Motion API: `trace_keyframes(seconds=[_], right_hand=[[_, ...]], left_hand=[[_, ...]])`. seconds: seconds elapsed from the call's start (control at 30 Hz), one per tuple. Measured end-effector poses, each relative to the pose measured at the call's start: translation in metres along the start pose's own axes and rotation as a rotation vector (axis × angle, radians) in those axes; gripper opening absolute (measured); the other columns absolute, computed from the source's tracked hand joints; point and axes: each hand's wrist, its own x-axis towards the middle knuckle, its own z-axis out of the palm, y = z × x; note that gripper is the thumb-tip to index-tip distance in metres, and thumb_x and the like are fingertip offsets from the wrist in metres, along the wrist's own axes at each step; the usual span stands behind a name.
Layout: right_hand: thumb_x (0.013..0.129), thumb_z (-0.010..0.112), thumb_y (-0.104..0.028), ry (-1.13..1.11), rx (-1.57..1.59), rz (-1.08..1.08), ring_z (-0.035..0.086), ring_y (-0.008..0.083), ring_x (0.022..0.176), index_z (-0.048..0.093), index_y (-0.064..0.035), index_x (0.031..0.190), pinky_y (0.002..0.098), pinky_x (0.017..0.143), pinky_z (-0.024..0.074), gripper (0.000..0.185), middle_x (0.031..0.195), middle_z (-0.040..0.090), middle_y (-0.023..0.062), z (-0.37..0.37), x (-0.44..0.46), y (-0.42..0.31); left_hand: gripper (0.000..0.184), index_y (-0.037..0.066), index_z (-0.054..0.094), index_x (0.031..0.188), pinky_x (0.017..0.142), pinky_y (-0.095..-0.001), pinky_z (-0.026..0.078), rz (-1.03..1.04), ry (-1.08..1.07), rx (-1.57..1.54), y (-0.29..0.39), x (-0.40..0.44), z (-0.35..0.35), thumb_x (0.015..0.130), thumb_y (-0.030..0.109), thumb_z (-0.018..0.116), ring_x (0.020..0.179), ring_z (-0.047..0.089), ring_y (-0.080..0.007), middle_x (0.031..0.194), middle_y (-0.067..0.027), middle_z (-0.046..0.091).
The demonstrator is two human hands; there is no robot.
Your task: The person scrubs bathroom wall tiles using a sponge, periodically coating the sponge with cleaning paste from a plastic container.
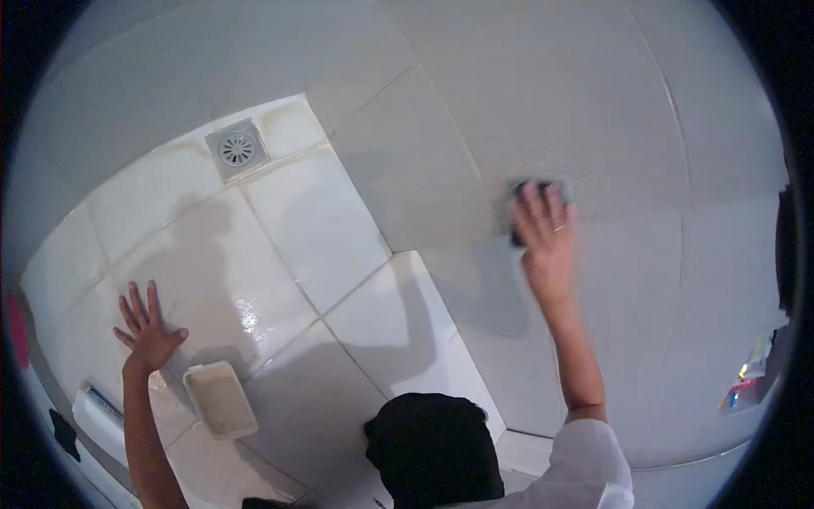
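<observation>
My right hand (543, 225) presses a dark scrubbing pad (518, 236) flat against the grey tiled wall (593, 110); most of the pad is hidden under the fingers. A wet, smeared patch surrounds it. On the left, my left hand (150, 337) rests with spread fingers on the wet white tiles (195, 280) and holds nothing. Close to its lower right is a white rectangular tub (222, 400) with cloudy, beige contents.
A square metal drain (236, 149) sits in the white tiles at the upper left. A white container (99, 414) lies near my left forearm. Small colourful items (742, 382) show at the right edge. Something black (432, 450) covers the bottom centre.
</observation>
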Motion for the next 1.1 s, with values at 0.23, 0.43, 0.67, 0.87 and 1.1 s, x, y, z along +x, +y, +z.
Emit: trace_keyframes(seconds=[0.23,0.43,0.67,0.87,1.1], right_hand=[[0.074,0.054,0.003,0.031,-0.120,0.029,0.033,0.0263,0.136,0.060,-0.0179,0.121,0.0575,0.111,0.0153,0.052,0.141,0.045,-0.0004,-0.071,-0.007,0.069],[0.073,0.054,0.006,-0.048,0.100,0.060,0.032,0.0254,0.136,0.060,-0.0179,0.120,0.0579,0.111,0.0123,0.053,0.142,0.043,-0.0004,-0.028,-0.015,0.029],[0.078,0.053,-0.001,0.279,-0.398,0.128,0.030,0.0224,0.137,0.057,-0.0222,0.124,0.0560,0.110,0.0155,0.051,0.142,0.043,-0.0025,-0.086,0.062,0.094],[0.080,0.051,-0.005,0.258,-0.061,-0.013,0.031,0.0274,0.136,0.058,-0.0085,0.122,0.0550,0.110,0.0210,0.043,0.141,0.044,0.0079,-0.007,0.096,0.024],[0.079,0.049,-0.004,0.213,-0.274,0.020,0.034,0.0225,0.135,0.054,-0.0168,0.128,0.0577,0.109,0.0155,0.051,0.139,0.047,-0.0007,-0.048,0.081,0.061]], left_hand=[[0.115,0.030,-0.008,0.148,0.098,-0.0745,-0.002,0.017,0.023,-0.026,-0.004,-0.001,0.002,0.069,0.038,0.075,0.138,-0.023,-0.0358,0.153,-0.0061,-0.024],[0.115,0.029,-0.008,0.148,0.098,-0.0737,-0.003,0.032,0.007,-0.056,-0.007,0.000,0.000,0.069,0.038,0.075,0.138,-0.024,-0.0352,0.152,-0.0062,-0.025],[0.119,0.028,-0.008,0.148,0.098,-0.0738,-0.003,0.037,-0.019,-0.058,-0.005,-0.003,-0.004,0.066,0.045,0.075,0.138,-0.025,-0.0344,0.152,-0.0068,-0.026],[0.123,0.028,-0.008,0.148,0.095,-0.0776,-0.002,0.061,0.020,-0.024,-0.017,0.009,0.011,0.062,0.052,0.077,0.138,-0.023,-0.0365,0.153,-0.0060,-0.024],[0.123,0.026,-0.008,0.148,0.095,-0.0766,-0.003,0.070,-0.023,-0.046,-0.010,-0.004,-0.002,0.063,0.051,0.076,0.138,-0.024,-0.0364,0.152,-0.0071,-0.024]])
